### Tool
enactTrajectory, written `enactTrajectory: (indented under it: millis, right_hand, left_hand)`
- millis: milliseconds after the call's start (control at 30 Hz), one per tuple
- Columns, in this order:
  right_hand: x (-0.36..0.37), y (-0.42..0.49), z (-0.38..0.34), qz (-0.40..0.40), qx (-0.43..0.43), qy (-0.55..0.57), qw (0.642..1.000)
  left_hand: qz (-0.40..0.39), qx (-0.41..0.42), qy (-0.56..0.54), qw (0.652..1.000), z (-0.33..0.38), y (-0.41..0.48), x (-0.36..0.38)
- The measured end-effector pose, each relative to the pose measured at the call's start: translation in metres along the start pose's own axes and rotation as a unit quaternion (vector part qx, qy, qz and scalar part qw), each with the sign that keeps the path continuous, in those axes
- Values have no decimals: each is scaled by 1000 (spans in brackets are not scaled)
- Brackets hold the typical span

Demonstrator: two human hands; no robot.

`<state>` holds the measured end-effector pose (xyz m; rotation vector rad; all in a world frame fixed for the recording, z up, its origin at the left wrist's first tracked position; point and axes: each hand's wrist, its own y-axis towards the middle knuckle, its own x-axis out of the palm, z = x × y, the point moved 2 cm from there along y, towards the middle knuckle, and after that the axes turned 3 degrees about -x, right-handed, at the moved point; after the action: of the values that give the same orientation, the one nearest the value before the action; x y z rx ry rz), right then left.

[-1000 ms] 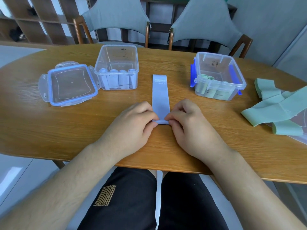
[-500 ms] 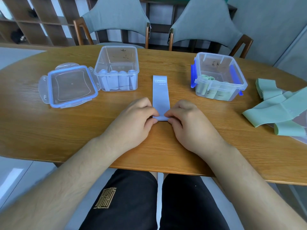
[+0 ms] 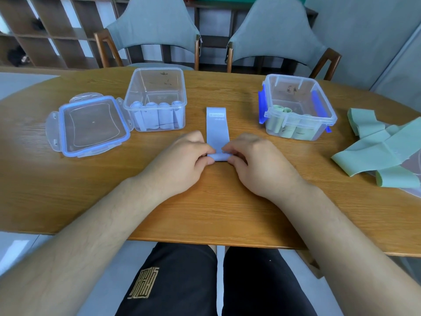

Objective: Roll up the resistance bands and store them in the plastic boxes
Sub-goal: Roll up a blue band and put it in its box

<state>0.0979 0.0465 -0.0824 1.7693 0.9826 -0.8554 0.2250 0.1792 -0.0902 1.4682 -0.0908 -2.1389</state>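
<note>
You had the pale blue resistance band (image 3: pixel 217 127) lying flat on the wooden table (image 3: pixel 68 190), between the two plastic boxes, with its long side running from near to far. Your left hand (image 3: pixel 182 160) and your right hand (image 3: pixel 255 163) each pinched one side of its near end, the fingers curled around the small roll formed there. I think you held both edges so that the roll would run straight and tight. The far part, with the printed label, was not yet rolled.

The open box (image 3: pixel 157 87) at the far left held four pale blue rolls (image 3: pixel 157 116), standing side by side, so this band probably belonged there. Its lid (image 3: pixel 91 126) lay just beside it on the left, out of the way. The box with blue clips (image 3: pixel 289 87) at the far right held green rolls (image 3: pixel 289 131). Loose green bands (image 3: pixel 382 147) lay at the right edge of the table, well apart from your hands and not yet rolled.
</note>
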Motion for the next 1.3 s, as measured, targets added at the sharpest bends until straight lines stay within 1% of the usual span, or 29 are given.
enactTrajectory:
  millis: [167, 267, 333, 500, 667, 800, 900, 1000, 1067, 1167, 1300]
  right_hand:
    - [-3, 2, 5, -5, -17, 5, 1000]
    - [-1, 5, 7, -7, 4, 27, 1000]
    - [-1, 6, 6, -1, 12, 32, 999]
    - [-13, -17, -11, -28, 13, 29, 999]
    - [-23, -60, -36, -62, -2, 37, 997]
    - [-20, -62, -33, -60, 4, 54, 997]
    - [-16, -61, -30, -56, 8, 42, 998]
    - [-15, -62, -33, -31, -9, 32, 999]
    - [-17, -63, -34, -22, -23, 37, 999]
    - [-15, -60, -31, -20, -16, 35, 999]
    - [-11, -53, -26, -27, -13, 22, 999]
  left_hand:
    - [9, -14, -39, 999, -3, 1, 2]
    - [-4, -44, -54, 998, -5, 3, 4]
    - [-2, -47, -52, 998, -4, 6, 3]
    - [-15, -15, -37, 999, 12, -22, -7]
    - [-27, -3, -65, 998, 30, -67, -13]
    - [-8, 4, -50, 999, 31, -73, -9]
    - [0, 20, -17, 1000, 28, -68, -9]
    - [3, 45, 20, 999, 26, -64, -11]
    - [-2, 51, 26, 998, 24, -61, -10]
    - [-3, 44, 10, 999, 22, -58, -8]
    - [10, 20, -45, 999, 28, -59, -9]
